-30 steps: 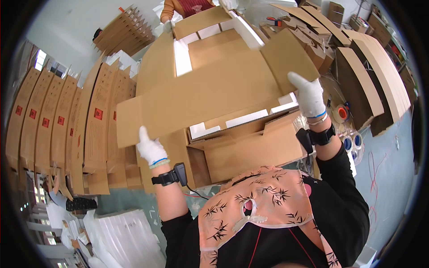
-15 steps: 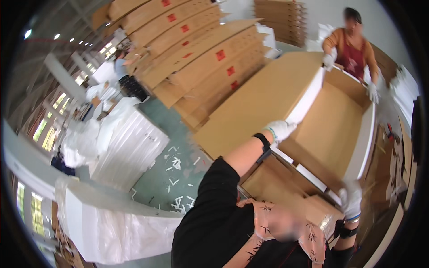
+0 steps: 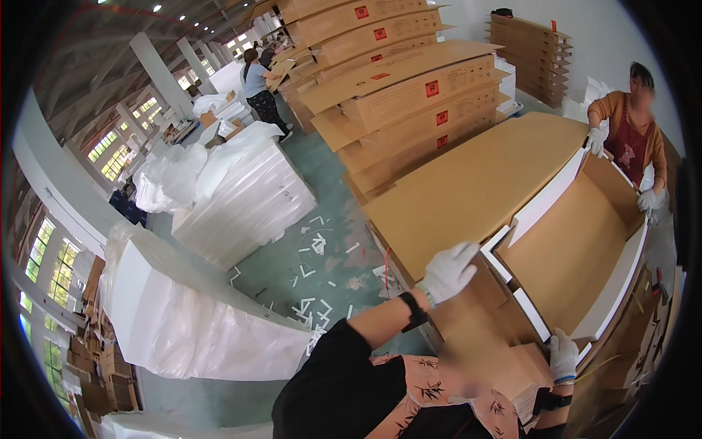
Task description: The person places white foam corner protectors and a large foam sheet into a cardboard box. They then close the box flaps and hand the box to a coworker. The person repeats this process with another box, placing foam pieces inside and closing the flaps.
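Observation:
A long open cardboard carton (image 3: 567,256) lies in front of me, its long sides edged with white strips (image 3: 547,194). My left hand (image 3: 450,272), in a white knit glove, is open with its fingers stretched out beside the white corner piece (image 3: 499,256) at the carton's near left corner. At the near right corner my gloved right hand (image 3: 563,356) is closed on the carton's rim, next to a white strip's end. Another short white piece (image 3: 531,314) lines the near end. Across from me a co-worker's gloved hands (image 3: 597,139) hold the far end.
A large flat cardboard sheet (image 3: 468,179) lies left of the carton, before a tall stack of cartons (image 3: 409,95). Plastic-wrapped white stacks (image 3: 245,201) stand to the left. White scraps (image 3: 314,311) litter the green floor. Another person (image 3: 257,88) stands farther back.
My left hand has come off the left white strip and drawn back toward me. My right hand stays by the near right corner. The view has turned, shifting the scene.

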### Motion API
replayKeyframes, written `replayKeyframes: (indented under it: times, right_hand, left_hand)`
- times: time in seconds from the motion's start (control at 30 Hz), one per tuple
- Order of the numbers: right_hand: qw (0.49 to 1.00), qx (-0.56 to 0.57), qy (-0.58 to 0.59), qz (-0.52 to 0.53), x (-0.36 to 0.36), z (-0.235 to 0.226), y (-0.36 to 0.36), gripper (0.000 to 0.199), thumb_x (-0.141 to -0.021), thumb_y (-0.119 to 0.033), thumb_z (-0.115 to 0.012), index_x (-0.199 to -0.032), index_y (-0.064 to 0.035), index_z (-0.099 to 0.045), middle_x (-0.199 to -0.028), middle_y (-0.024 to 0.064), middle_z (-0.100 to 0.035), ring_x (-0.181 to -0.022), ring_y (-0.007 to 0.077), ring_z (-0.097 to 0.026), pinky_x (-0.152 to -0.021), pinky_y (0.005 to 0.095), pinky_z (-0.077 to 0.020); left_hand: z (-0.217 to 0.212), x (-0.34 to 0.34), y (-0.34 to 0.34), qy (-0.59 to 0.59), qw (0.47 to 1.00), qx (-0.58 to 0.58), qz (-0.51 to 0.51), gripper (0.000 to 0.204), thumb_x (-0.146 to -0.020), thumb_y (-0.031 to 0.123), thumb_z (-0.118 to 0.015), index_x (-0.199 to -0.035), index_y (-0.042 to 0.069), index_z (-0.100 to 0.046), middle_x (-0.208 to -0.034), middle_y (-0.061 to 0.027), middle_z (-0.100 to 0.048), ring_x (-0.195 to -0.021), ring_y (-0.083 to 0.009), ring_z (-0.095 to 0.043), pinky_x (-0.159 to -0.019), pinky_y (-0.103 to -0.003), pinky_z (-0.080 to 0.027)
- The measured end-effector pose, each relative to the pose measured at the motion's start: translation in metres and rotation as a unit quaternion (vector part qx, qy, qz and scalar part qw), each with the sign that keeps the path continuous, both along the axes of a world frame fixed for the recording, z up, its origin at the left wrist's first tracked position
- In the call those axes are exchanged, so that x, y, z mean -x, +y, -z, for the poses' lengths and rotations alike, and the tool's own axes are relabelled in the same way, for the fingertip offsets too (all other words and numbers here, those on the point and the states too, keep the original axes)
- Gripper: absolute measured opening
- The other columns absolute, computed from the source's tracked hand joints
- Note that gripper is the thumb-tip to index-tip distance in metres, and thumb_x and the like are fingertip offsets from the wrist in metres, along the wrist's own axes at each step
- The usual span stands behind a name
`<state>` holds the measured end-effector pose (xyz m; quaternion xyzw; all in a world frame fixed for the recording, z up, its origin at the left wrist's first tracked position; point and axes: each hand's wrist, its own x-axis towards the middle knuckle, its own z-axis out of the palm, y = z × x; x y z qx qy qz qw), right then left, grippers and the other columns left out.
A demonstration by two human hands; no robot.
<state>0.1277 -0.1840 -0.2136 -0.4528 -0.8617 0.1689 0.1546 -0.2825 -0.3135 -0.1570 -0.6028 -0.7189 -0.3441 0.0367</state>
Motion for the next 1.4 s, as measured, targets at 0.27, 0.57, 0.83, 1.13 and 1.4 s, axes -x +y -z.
replayKeyframes:
  times: [0.27,0.57,0.83,1.13,1.4]
  right_hand:
    - [0.984,-0.153,0.029,0.086,0.008,-0.018,-0.086,0.048,-0.091,-0.01,-0.064,-0.135,0.0052,-0.055,-0.137,0.03,-0.055,-0.126,0.0451,-0.054,-0.107,0.0467,-0.0437]
    - [0.985,-0.164,0.023,-0.055,0.179,-0.033,-0.199,0.049,-0.086,-0.01,-0.067,-0.132,0.0044,-0.057,-0.14,0.0292,-0.054,-0.127,0.0452,-0.054,-0.107,0.0477,-0.0451]
    - [0.958,-0.168,0.084,-0.216,0.304,-0.06,-0.294,0.049,-0.076,-0.014,-0.074,-0.121,0.0041,-0.064,-0.131,0.0299,-0.058,-0.12,0.0466,-0.057,-0.103,0.0499,-0.0465]
    - [0.937,-0.141,0.079,-0.311,0.341,-0.082,-0.343,0.047,-0.076,-0.014,-0.074,-0.119,0.0032,-0.064,-0.129,0.0275,-0.059,-0.123,0.0467,-0.054,-0.104,0.05,-0.0464]
    - [0.889,0.132,0.21,-0.386,0.355,-0.1,-0.322,0.052,-0.092,-0.028,-0.068,-0.131,0.005,-0.058,-0.132,0.0244,-0.061,-0.12,0.0405,-0.06,-0.104,0.0457,-0.0479]
  left_hand:
    - [-0.073,0.193,-0.387,0.239,0.862,-0.081,-0.439,0.045,-0.083,0.011,-0.068,-0.127,0.003,-0.061,-0.121,-0.0228,-0.066,-0.113,-0.0409,-0.063,-0.099,-0.048,-0.051]
    - [-0.231,0.135,-0.795,0.097,0.362,0.24,-0.895,0.094,-0.081,0.071,-0.065,-0.15,0.012,-0.043,-0.156,-0.0217,-0.039,-0.143,-0.0357,-0.039,-0.118,-0.052,-0.027]
    - [-0.228,0.112,-0.857,-0.032,0.408,0.244,-0.879,0.096,-0.078,0.07,-0.068,-0.148,0.008,-0.047,-0.143,-0.0244,-0.051,-0.127,-0.0394,-0.057,-0.105,-0.049,-0.046]
    - [-0.167,0.123,-0.874,0.312,0.574,0.134,-0.745,0.047,-0.076,0.018,-0.077,-0.121,0.009,-0.063,-0.113,-0.0092,-0.07,-0.102,-0.0348,-0.066,-0.102,-0.049,-0.05]
    - [-0.179,0.124,-0.597,0.464,0.828,-0.055,-0.31,0.02,-0.08,0.015,-0.068,-0.101,0.012,-0.069,-0.094,-0.0022,-0.066,-0.098,-0.0208,-0.064,-0.108,-0.045,-0.048]
